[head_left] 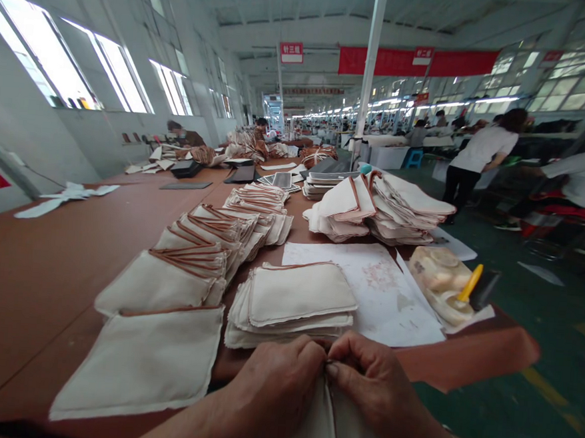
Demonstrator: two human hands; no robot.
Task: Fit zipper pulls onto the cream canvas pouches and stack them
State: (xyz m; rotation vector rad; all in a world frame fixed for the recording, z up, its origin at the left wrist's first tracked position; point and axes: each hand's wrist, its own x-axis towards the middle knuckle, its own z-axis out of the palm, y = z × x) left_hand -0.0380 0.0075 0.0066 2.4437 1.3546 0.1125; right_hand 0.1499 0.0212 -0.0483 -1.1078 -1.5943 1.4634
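Note:
At the table's near edge, my left hand and my right hand pinch the top of a cream fabric panel with brown edging. Their fingertips almost meet, and the panel hangs down between them, its lower part out of frame. Just beyond my hands lies a small stack of similar cream panels. To the left, a single panel lies flat at the front of a long overlapping row of brown-edged panels.
White paper sheets cover the right side of the brown table. A cut plastic jug holds a yellow-handled brush. Cream pieces are piled behind the paper. A person in a white shirt stands beyond, at right.

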